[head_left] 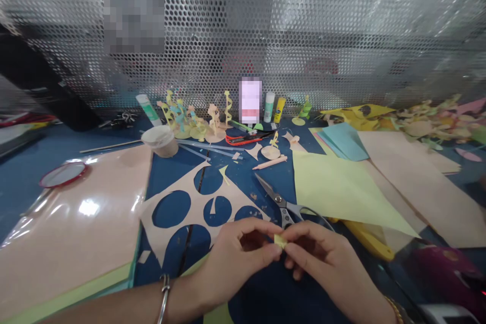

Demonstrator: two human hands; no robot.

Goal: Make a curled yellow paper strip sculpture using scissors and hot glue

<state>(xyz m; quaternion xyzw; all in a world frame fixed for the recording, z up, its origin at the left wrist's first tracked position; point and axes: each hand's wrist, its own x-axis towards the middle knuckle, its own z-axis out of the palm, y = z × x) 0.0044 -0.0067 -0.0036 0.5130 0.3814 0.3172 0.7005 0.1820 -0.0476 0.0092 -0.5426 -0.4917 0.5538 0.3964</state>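
With left grip (237,248) and right grip (326,250) drawn narrow, holding one small yellow paper piece (280,241) between, low near centre. Looks like fine folding or shaping; probably calls next for light, even pressure, nothing hasty. Moving out to twelve, meets scissors (278,199) on the blue worktop (167,172) straight away, with blades angled towards eleven and handles just beyond both grips: easy to nudge. Swinging to ten, finds a holed sheet (197,205), thin-edged, apt to catch. Over to two, runs into a yellow-green sheet (337,187) crowding that side. Seems freest towards six, though too dark to make out any edge there.
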